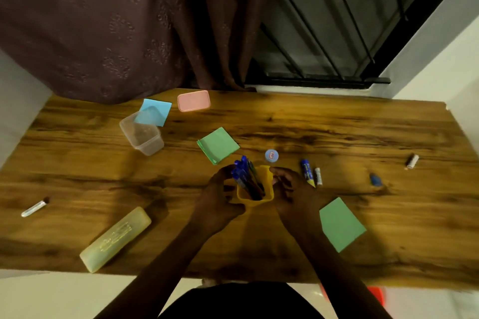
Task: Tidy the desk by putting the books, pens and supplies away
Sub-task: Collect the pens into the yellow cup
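Wooden desk (337,127), yellow cup (269,185) between left hand (217,199) and right hand (293,194)

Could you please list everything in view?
desk: 1, wood, across view
cup: 1, yellow, centre
pens: several, blue, in cup
green pads: 2, green, beyond cup, right front
blue pad: 1, blue, far left
box: 1, clear, before blue pad
lid: 1, pink, far edge
case: 1, yellow, left front
tube: 1, clear, left edge
disc: 1, blue, beyond cup
glue stick: 1, blue, right of cup
curtain: 1, dark, behind desk
left hand: 1, holds cup
right hand: 1, holds cup
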A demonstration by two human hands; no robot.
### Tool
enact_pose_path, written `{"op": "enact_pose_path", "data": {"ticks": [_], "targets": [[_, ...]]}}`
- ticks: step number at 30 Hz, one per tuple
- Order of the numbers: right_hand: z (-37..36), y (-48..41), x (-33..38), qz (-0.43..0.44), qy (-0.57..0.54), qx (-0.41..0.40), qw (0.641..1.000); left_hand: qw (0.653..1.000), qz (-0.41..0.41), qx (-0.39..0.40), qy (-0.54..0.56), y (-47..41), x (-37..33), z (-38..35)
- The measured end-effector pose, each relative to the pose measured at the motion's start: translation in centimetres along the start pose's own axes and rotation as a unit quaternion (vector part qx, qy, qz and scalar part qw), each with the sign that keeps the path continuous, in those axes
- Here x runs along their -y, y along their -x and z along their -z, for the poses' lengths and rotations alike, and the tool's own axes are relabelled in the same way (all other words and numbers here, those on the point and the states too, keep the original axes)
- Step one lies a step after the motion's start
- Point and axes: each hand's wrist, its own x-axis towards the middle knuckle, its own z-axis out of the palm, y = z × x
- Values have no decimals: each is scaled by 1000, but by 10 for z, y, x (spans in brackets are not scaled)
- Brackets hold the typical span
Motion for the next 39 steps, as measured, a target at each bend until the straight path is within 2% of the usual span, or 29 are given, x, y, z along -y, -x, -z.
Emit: {"op": "enact_pose_path", "data": {"ticks": [2, 8, 13, 19, 23, 30, 39], "targets": [[-5, 4, -4, -18, 18, 17, 1000, 1000, 4, 8, 14, -4, 5, -1], [-6, 15, 4, -1, -31, -2, 1000, 1000, -22, 21, 9, -11, 6, -7], [4, 18, 9, -30, -83, 0, 996, 999, -44, 26, 6, -17, -4, -11], [56, -5, -2, -7, -115, -59, 992, 995, -85, 36, -23, -46, -47, -49], [89, -26, -10, 4, -169, -68, 983, 990, -128, 42, -48, -67, -78, -78], [206, -93, -70, 6, -196, -122, 973, 986, -154, 36, -42, -134, -140, -204], [326, -176, -155, -42, -154, -171, 972, 983, -167, 35, -70, -218, -203, -353]]}}
